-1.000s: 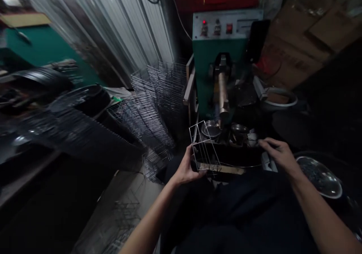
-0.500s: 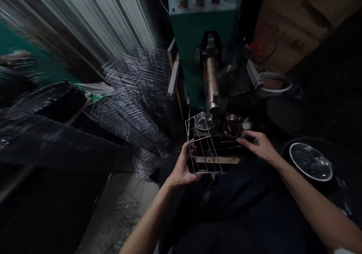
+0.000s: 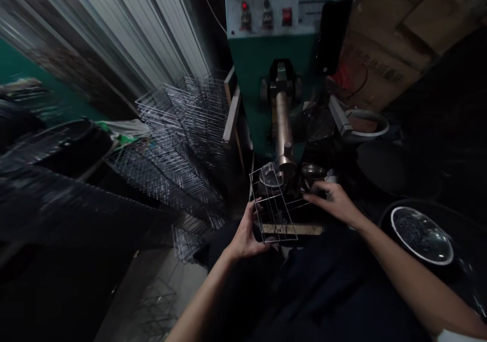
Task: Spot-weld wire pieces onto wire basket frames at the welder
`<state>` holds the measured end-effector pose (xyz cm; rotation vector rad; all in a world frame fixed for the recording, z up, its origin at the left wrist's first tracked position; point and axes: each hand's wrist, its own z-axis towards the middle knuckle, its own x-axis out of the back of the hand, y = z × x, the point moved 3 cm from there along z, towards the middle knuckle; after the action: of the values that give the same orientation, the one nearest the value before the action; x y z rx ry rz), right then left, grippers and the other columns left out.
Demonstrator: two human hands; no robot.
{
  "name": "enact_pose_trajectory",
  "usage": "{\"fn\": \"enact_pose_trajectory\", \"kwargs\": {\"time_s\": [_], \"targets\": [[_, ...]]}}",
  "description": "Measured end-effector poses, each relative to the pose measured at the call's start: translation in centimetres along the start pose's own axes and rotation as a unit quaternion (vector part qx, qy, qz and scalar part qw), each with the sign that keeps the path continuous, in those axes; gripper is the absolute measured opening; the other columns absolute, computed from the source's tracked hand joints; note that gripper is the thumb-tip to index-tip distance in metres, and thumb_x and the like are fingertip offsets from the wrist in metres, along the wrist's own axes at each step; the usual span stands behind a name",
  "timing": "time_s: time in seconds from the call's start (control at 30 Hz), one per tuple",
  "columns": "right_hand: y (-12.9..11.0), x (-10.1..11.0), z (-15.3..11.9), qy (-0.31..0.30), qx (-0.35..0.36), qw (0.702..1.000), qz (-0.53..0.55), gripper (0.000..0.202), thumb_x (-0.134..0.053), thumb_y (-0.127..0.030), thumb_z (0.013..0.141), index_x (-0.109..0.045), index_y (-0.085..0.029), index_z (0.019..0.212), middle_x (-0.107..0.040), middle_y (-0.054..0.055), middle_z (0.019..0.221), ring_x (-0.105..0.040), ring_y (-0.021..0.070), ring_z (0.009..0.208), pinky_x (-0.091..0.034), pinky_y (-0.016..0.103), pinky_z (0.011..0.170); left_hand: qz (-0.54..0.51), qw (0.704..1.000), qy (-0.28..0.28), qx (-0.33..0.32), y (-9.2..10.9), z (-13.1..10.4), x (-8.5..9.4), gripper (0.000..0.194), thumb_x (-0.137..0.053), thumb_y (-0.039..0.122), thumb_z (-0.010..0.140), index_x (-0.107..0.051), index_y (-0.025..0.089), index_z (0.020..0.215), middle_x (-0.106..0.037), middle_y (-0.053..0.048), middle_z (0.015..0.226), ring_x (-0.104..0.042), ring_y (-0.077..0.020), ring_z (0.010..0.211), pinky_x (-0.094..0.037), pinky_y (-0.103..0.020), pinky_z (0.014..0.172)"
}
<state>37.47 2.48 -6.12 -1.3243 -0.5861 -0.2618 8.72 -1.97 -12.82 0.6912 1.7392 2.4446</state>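
My left hand [image 3: 246, 235] is closed on the left side of a small wire frame [image 3: 271, 200], which it holds tilted below the copper-coloured arm [image 3: 283, 129] of a green machine [image 3: 251, 63]. My right hand [image 3: 329, 198] is to the right of the frame, its thumb and fingers pinched on the end of a thin wire [image 3: 299, 205] that reaches toward the frame. A round metal dish [image 3: 271, 175] shows behind the frame's top. Another small metal bowl [image 3: 314, 171] stands just beyond my right fingers.
Stacks of wire racks [image 3: 182, 124] rise at the left, with more on the floor [image 3: 190, 276]. A wooden strip [image 3: 310, 229] lies near my lap. At the right are a round dish of small pieces [image 3: 421, 234], a grey basin [image 3: 380, 133] and cardboard boxes [image 3: 395, 42].
My right hand has moved left, bringing the thin wire nearer the frame. The camera view has tilted up, so the machine's panel shows more fully. My left hand still holds the frame.
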Motion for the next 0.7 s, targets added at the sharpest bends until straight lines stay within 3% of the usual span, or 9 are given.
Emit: {"fn": "enact_pose_trajectory", "kwargs": {"time_s": [0.4,0.7], "targets": [[2.5,-0.2,3.7,-0.021,0.042,0.999,0.027,0.039,-0.073,-0.055,0.092,-0.068,-0.019,0.078,-0.063,0.0,0.078,-0.058,0.0196,0.078,-0.041,0.03,0.074,0.024,1.0,0.009,-0.007,-2.9,1.7,0.2,0.11,-0.082,0.025,0.062,-0.022,0.028,0.155,-0.034,-0.015,0.155,-0.043,-0.0408,0.142,-0.039,-0.063,0.12],[3.8,-0.1,5.2,-0.019,0.05,0.999,0.003,0.043,-0.071,-0.059,0.091,-0.067,-0.019,0.076,-0.064,0.001,0.077,-0.057,0.02,0.076,-0.041,0.03,0.072,-0.009,0.999,0.017,-0.037,-3.1,3.1,0.3,0.108,-0.08,0.02,0.062,-0.024,0.027,0.153,-0.04,-0.013,0.145,-0.05,-0.0369,0.135,-0.043,-0.061,0.117]]}}
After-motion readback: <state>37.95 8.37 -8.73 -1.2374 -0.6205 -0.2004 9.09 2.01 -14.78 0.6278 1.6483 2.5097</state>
